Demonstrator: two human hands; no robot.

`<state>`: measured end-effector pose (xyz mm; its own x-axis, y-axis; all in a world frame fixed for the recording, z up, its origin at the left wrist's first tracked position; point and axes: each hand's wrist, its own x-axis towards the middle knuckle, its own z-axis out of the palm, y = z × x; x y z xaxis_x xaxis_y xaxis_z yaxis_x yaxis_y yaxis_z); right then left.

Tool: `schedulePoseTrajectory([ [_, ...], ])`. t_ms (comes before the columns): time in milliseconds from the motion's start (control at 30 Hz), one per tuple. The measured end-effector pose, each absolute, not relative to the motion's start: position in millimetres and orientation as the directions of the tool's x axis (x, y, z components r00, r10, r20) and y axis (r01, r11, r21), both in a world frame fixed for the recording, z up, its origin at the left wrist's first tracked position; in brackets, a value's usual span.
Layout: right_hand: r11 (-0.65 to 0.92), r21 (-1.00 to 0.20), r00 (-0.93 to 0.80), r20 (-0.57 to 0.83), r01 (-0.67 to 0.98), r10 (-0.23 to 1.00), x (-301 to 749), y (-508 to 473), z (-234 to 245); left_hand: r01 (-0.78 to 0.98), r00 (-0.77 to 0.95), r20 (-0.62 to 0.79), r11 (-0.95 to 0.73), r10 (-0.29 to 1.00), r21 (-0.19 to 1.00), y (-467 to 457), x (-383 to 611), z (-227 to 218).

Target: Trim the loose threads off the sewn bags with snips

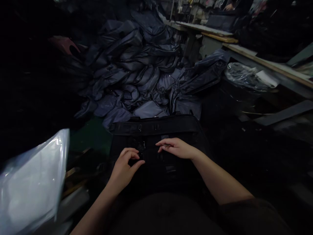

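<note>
A black bag point(156, 130) with straps and small buckles along its far edge lies in front of me. Over its left side hovers my left hand point(126, 166), the fingers bent and the thumb held apart from them; I see nothing in its grasp. Close to those fingertips are a few small shiny bits point(143, 143) on the dark cloth, too dim to name. My right hand point(179, 148) is above the bag's middle, fingers closed around a thin metal tool point(167, 145) that pokes out between them. The tool's exact kind does not show.
A big heap of dark bags point(146, 65) rises beyond the bag. Clear plastic wrapping point(34, 186) stands at the lower left. On the right run workbenches point(264, 58), with a plastic bundle point(246, 76) below their edge. A pink object point(65, 44) sits at the upper left.
</note>
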<state>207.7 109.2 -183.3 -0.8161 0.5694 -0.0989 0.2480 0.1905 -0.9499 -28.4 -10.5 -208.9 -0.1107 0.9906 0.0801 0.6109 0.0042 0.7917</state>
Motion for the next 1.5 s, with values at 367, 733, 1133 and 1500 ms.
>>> schedulePoseTrajectory([
  [367, -0.087, -0.983, -0.690, -0.176, 0.162, 0.702, 214, 113, -186, 0.313, -0.209, 0.011, 0.057, 0.978, 0.948, -13, -41, -209],
  [733, 0.246, -0.920, 0.028, 0.267, 0.303, 0.963, 208, 104, -191, -0.585, -0.396, -0.365, 0.075, 0.843, 0.807, 0, -59, -207],
  [1133, 0.177, -0.897, -0.036, 0.178, 0.405, 0.983, 202, 111, -196, -0.550, -0.717, -0.498, 0.045, 0.488, 0.834, 81, -119, -217],
  [1500, 0.259, -0.835, -0.100, 0.241, 0.486, 0.965, 200, 109, -202, -0.580, -0.604, -0.447, 0.021, 0.660, 0.814, 100, -133, -212],
])
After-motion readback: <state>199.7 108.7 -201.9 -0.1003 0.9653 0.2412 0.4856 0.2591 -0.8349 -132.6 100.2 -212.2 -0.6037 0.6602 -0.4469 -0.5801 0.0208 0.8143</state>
